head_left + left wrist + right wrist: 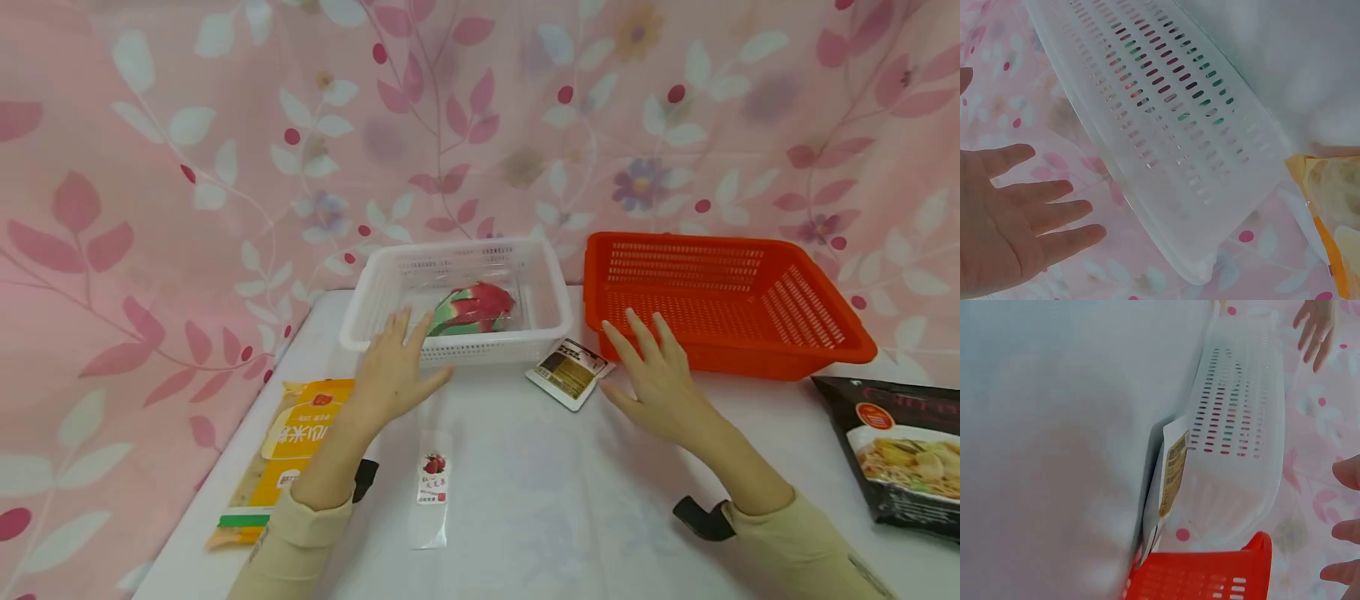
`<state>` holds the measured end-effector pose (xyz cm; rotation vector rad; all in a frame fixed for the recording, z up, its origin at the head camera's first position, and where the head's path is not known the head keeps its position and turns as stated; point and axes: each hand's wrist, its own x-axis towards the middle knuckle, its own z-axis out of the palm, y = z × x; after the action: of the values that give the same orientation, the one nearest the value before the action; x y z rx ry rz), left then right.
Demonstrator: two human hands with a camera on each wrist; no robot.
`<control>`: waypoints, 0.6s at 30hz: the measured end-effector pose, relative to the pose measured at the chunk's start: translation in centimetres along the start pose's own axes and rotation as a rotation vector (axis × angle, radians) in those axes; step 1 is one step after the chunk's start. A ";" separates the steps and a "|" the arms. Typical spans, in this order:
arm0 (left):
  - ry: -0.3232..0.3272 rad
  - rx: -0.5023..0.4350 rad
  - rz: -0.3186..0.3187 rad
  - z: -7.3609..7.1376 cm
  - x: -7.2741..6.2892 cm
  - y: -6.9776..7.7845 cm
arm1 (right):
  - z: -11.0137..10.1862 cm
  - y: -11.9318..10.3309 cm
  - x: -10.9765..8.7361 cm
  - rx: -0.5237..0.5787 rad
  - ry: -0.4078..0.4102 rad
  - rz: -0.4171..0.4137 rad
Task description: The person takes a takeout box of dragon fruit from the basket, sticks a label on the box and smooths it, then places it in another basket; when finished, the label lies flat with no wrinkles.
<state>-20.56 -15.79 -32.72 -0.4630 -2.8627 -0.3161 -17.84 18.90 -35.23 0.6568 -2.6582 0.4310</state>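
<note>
My left hand point(392, 377) is raised, fingers spread and straight, just in front of the white basket point(498, 343); it holds nothing. Inside that basket lies a dragon fruit point(480, 304) in clear packaging. With its fingers also spread, my right hand point(656, 383) hovers by the front left corner of the red basket point(750, 354). Between the two baskets, a small flat packet point(568, 373) with a brown and gold label leans at their front. In the left wrist view my left hand point(1016, 219) appears beside the white basket's wall. Only fingertips point(1347, 531) of the right hand show in its wrist view.
A yellow food bag point(300, 442) lies at the left, partly behind my left forearm. A clear strip with a dragon fruit label point(432, 479) lies on the white table point(540, 500). At the right edge rests a black noodle bag point(900, 450). A flowered curtain point(480, 117) hangs behind.
</note>
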 end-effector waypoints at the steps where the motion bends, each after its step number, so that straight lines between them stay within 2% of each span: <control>1: 0.000 -0.009 -0.010 -0.1 0.2 -0.1 | 0.1 -0.1 0.4 0.018 -0.003 -0.003; 6: -0.024 -0.076 -0.076 -0.6 1.1 -1.1 | 0.4 -0.6 2.6 0.126 -0.042 -0.020; 11: -0.084 -0.187 -0.139 -0.4 2.5 -2.8 | 1.1 -1.1 5.3 0.304 -0.112 -0.016; 18: -0.091 -0.280 -0.107 0.3 5.3 -4.7 | 2.1 -1.7 9.6 0.448 -0.196 0.025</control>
<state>-27.05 -18.61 -32.51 -0.3816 -2.9487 -0.7395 -25.51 12.98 -32.71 0.8308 -2.7732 1.0366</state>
